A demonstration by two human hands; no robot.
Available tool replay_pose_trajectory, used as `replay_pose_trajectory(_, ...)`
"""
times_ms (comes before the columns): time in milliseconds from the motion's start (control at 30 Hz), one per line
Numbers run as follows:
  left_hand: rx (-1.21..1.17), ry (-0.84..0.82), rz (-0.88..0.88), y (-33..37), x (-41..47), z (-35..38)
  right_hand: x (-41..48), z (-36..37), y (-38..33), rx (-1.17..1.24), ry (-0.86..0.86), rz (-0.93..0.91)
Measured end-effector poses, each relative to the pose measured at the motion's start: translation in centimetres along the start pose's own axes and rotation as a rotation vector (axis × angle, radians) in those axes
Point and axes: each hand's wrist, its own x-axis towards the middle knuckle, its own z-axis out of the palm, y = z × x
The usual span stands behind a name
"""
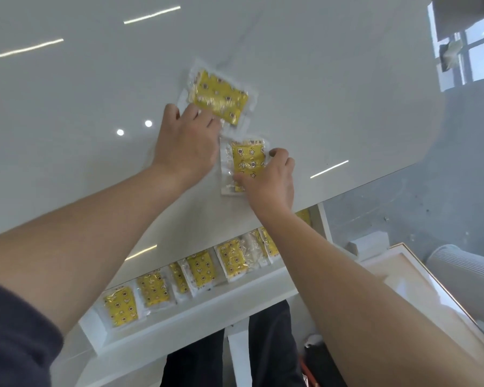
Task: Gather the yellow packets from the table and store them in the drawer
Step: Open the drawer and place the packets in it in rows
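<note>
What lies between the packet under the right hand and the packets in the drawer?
Only bare tabletop, shown in the head view; the right hand reaches across it to the packet. The drawer packets start past the table edge.

Left grip flat (right grip curled)

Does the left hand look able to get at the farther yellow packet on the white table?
Probably yes: the left hand has fingertips at the near edge of the farther yellow plastic-wrapped packet; nothing lies between, and the right hand, gripping the nearer yellow packet, is off to the side.
</note>
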Motion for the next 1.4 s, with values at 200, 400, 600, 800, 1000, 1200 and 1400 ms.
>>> replay_pose_trajectory(200, -0.142, -0.087, -0.140, -1.0, 1.0, -0.2, 0.0, -0.4, 0.4, 0.077, -0.019, 0.070)
replay_pose_trajectory(400, -0.105, -0.248, -0.053, 0.0, 1.8, -0.8, -0.7, -1.2, 2.0, 0.124, -0.058, 0.078)
replay_pose_trajectory(600, -0.196, -0.434, -0.230, 3.7, -1.6, -1.6, -1.1, -2.7, 5.7, 0.351, -0.219, 0.044)
replay_pose_trajectory(800, -0.657, -0.395, -0.490, 10.2, -11.3, -0.9, -2.8, -3.7, 13.4, 0.384, -0.448, -0.066)
replay_pose_trajectory(1000, -0.925, -0.453, -0.907, 14.5, -22.6, 3.3, -5.2, -0.3, 19.5, 0.190, -0.619, -0.033)
replay_pose_trajectory(1200, -0.953, -0.471, -1.332, 10.3, -28.6, 8.4, -5.9, 6.4, 17.7, 0.107, -0.661, -0.149)
replay_pose_trajectory(1400, -0.878, -0.584, -1.209, 5.7, -30.8, 10.8, -7.1, 13.5, 15.4, -0.119, -0.650, -0.287)
